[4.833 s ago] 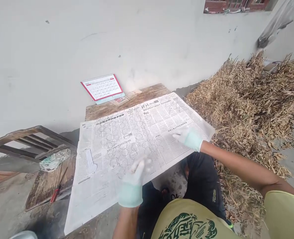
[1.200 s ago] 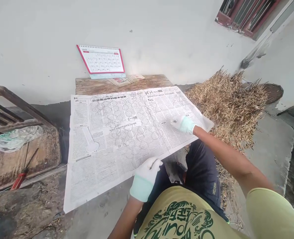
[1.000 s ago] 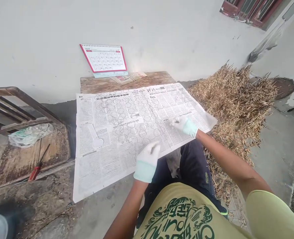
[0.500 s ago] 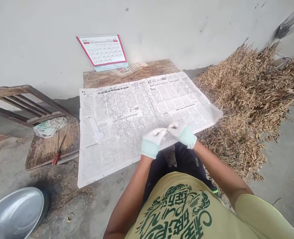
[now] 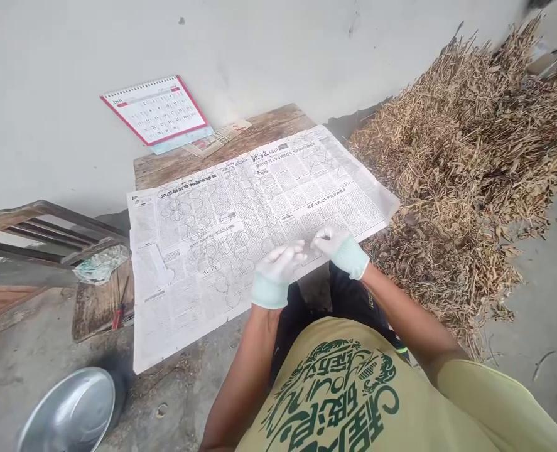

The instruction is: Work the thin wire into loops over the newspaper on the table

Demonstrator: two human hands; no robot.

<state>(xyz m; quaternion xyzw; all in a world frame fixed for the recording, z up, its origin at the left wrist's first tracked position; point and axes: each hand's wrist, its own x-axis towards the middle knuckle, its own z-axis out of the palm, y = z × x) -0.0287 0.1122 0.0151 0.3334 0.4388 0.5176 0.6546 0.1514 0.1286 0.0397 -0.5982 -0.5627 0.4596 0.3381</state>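
Note:
A spread newspaper (image 5: 184, 320) lies over the table, covered in places by thin dark looped strands or lines (image 5: 240, 232). My left hand (image 5: 278, 263), in a white glove with a pale green cuff, is over the front edge of the paper, its fingers loosely stretched toward the right and slightly apart. A short gap separates it from my right hand (image 5: 332, 242), gloved the same way. The right fingers are curled into a pinch; whatever is between them is too small to make out. A pale spoon-shaped form (image 5: 165, 270) shows on the paper's left part; I cannot tell whether it is printed.
A desk calendar (image 5: 158, 113) stands at the back of the wooden table (image 5: 278, 122), beside a folded printed paper (image 5: 216, 138). Left are a wooden chair (image 5: 97, 307) with a plastic bag (image 5: 102, 263) and red-handled screwdriver (image 5: 118, 317), and a metal basin (image 5: 71, 414). Dry stalks (image 5: 457, 157) heap up on the right.
My hands, earlier pinched together fingertip to fingertip, have come apart. The left fingers have loosened, while the right ones stay curled. The camera view has shifted and tilted.

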